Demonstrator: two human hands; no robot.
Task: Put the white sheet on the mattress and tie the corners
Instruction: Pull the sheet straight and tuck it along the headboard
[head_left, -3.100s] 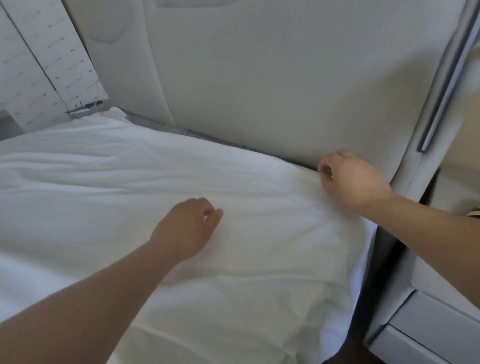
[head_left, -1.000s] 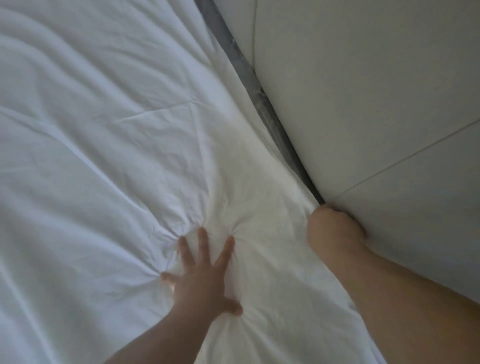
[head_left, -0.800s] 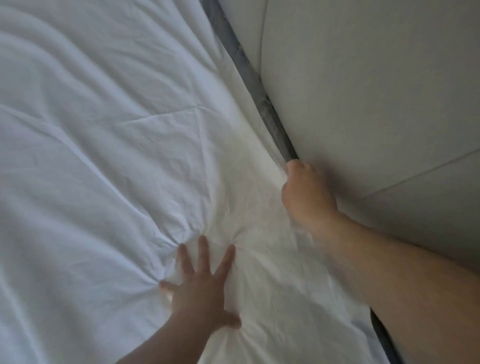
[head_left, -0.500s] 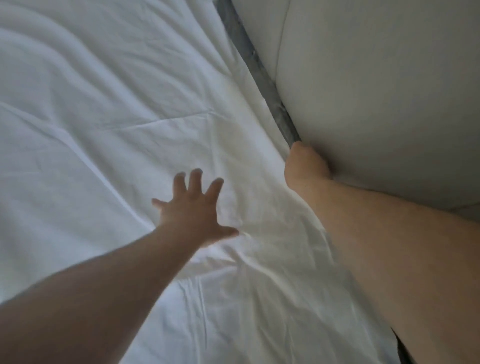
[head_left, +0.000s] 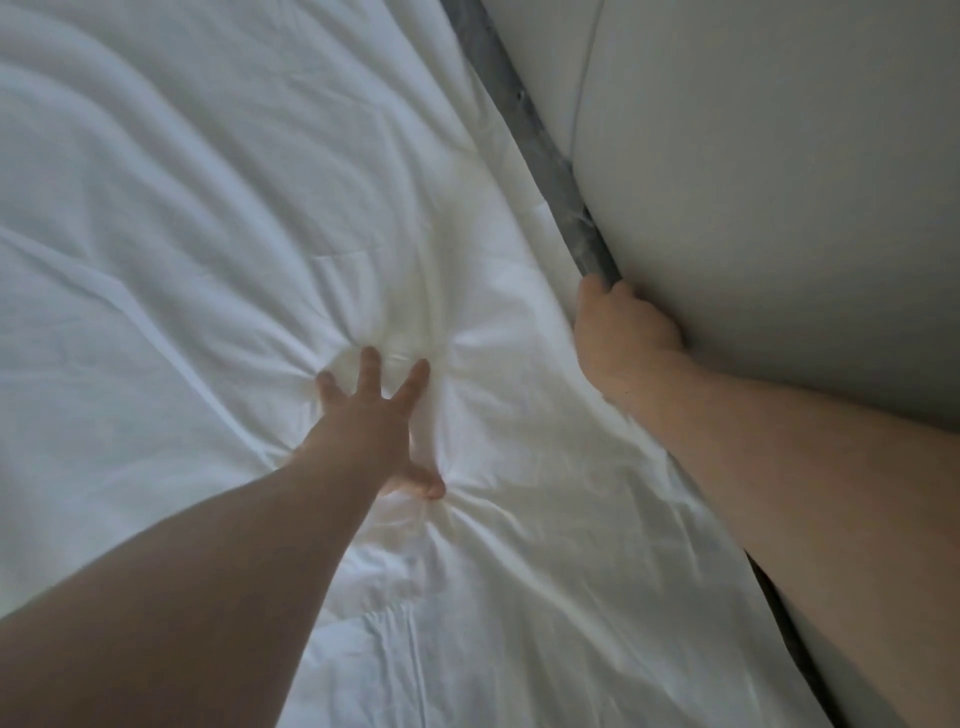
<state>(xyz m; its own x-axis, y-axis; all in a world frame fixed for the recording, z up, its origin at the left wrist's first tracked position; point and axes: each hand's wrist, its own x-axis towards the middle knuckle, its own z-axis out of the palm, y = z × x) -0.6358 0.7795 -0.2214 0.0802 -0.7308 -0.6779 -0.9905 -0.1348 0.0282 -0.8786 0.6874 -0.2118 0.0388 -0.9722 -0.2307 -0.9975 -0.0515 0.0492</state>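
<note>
White sheet (head_left: 218, 218) lies spread and creased over the mattress (head_left: 540, 156), beside the padded headboard (head_left: 753, 182). My left hand (head_left: 371, 415) presses it flat, fingers splayed; my right hand (head_left: 621, 332) grips its edge at the gap.

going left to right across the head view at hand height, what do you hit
sheet → left hand pressing flat on the sheet → right hand at the sheet's edge → grey strip → headboard
</note>
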